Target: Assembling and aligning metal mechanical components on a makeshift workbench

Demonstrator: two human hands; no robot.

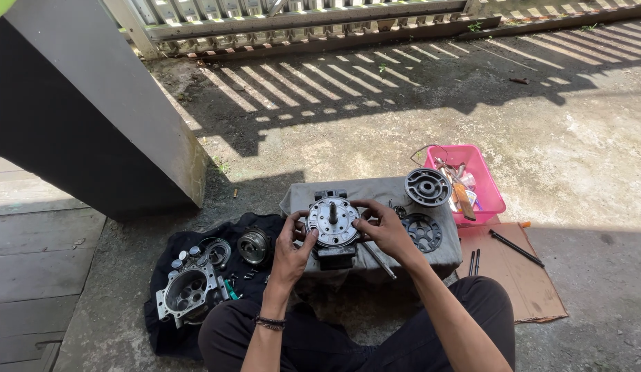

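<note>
Round metal plate (333, 221) with centre shaft sits on dark compressor body (334, 256), on grey cloth (375, 189) | left hand (291, 249) pinches its left rim, right hand (384, 227) curls fingers over right rim (I judge both steady it level) | pulley disc (427, 187), pink basket (487, 186) near, to the right | aluminium housing (188, 293) on black cloth (170, 331), left.

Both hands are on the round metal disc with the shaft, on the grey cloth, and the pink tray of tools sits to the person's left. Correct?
Not quite. The head view shows the pink tray on the person's right, beyond the grey cloth. The rest holds: the left hand and right hand both grip the round metal disc with its shaft upright.
</note>
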